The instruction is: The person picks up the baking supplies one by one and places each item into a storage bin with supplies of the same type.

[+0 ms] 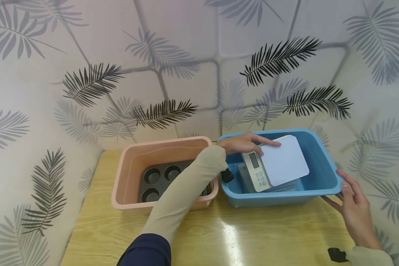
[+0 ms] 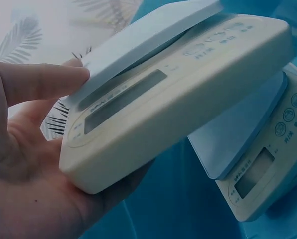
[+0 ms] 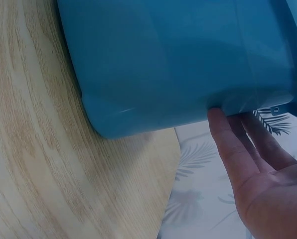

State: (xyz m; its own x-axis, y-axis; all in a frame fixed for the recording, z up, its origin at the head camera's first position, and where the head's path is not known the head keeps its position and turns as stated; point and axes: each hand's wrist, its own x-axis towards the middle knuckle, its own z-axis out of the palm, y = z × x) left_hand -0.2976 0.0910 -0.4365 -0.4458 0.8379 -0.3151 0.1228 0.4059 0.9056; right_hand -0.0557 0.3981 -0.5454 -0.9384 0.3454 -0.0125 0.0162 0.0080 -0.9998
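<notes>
My left hand grips a digital kitchen scale with a white platform and cream body, its thumb on the platform and other fingers underneath. The scale is tilted inside the blue plastic bin. In the left wrist view, a second kitchen scale with the same look lies lower in the bin. At the bin's right front corner, my right hand holds the rim, and the right wrist view has its fingertips against the outer wall.
To the left, a pink bin stands close beside the blue one, holding a dark muffin tin partly hidden by my left forearm. Both bins stand on a wooden table. A leaf-patterned wall rises right behind them.
</notes>
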